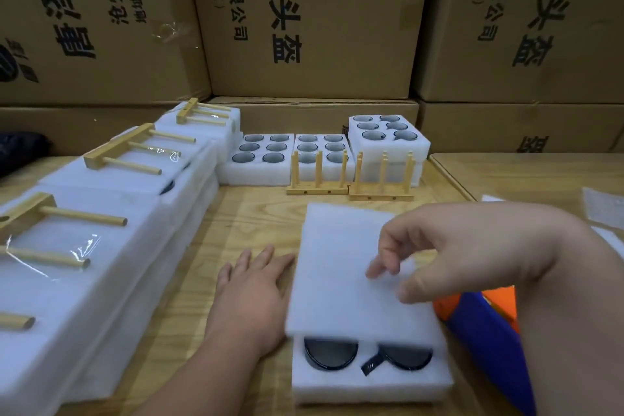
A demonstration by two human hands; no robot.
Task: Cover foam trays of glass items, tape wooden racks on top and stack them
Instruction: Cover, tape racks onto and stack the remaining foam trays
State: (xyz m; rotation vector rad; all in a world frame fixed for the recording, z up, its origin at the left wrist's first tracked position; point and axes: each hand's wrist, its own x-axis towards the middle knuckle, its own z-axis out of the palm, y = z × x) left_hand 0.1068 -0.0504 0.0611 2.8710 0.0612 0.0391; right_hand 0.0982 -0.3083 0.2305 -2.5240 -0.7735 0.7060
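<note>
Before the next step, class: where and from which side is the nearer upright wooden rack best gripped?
Grip the right-hand wooden rack by one of its three upright pegs, coming down from above. The flat base sits on the table, so fingers cannot easily get under it, and the foam tray close behind blocks a rear approach.

The foam sheet (341,267) hides most of the foam tray (371,385) beneath; only two dark glass items (331,353) peek out. The right hand (472,246) is motion-blurred at its fingertips (378,268).
</note>
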